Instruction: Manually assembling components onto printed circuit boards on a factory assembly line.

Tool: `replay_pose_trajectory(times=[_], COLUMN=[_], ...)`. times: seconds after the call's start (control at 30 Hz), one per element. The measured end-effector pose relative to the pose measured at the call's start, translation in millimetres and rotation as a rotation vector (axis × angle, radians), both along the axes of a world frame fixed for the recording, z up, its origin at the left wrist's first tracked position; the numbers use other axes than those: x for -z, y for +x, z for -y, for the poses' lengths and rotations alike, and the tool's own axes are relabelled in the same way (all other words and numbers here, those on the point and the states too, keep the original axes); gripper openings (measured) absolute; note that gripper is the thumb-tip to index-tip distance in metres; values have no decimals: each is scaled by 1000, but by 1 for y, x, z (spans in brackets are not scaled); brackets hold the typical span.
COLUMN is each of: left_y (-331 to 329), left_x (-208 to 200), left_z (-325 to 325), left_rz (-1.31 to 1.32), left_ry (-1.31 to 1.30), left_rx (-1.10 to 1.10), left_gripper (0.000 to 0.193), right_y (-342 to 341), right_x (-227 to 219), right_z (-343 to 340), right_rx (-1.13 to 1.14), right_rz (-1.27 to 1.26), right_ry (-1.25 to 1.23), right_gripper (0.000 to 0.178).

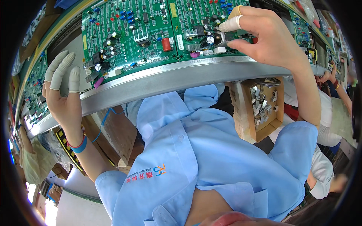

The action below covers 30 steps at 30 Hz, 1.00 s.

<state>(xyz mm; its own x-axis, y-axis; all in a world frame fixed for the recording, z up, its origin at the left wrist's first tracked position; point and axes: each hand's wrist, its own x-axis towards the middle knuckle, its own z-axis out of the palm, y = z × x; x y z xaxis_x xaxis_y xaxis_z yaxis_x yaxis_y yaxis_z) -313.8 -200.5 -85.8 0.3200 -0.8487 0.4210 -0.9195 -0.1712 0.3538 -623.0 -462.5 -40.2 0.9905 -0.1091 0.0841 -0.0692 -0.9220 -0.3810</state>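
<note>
Two green circuit boards lie side by side on the metal rail, crowded with capacitors, chips and small coloured parts. Over the right-hand circuit board (200, 15) is my right hand (266, 37), its thumb and a cot-covered finger closed about a small silver metal part (223, 40) beside round capacitors. Whether this part is seated in the board cannot be made out. My left hand (64, 94) is raised at the left end of the left-hand circuit board (128, 56), fingers apart and holding nothing. White finger cots cover several of its fingertips.
The grey metal rail (162, 77) runs across in front of me. Below it, at the right, stands an open cardboard box (268, 126) of small silver and white parts. A blue coiled cord (102, 126) leads off near my left wrist. Other people's arms show at both sides.
</note>
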Motion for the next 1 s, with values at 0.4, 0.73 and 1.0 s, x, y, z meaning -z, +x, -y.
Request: replay_pose_trajectory(times=[0.4,0.73,1.0], left_y=[-1,-1,-1], left_x=[7,5,6], left_z=[8,6,8], left_rz=[-123,-75,-60], left_ry=[-86,-50,-65], left_rx=[27,26,47], left_gripper=[23,24,24], right_y=[9,10,-3], right_x=[-24,-26,-4], right_z=[-18,-26,-13], right_rx=[70,80,-110], right_rz=[-89,-56,77], right_ry=[-69,-105,-264], right_gripper=[23,24,35])
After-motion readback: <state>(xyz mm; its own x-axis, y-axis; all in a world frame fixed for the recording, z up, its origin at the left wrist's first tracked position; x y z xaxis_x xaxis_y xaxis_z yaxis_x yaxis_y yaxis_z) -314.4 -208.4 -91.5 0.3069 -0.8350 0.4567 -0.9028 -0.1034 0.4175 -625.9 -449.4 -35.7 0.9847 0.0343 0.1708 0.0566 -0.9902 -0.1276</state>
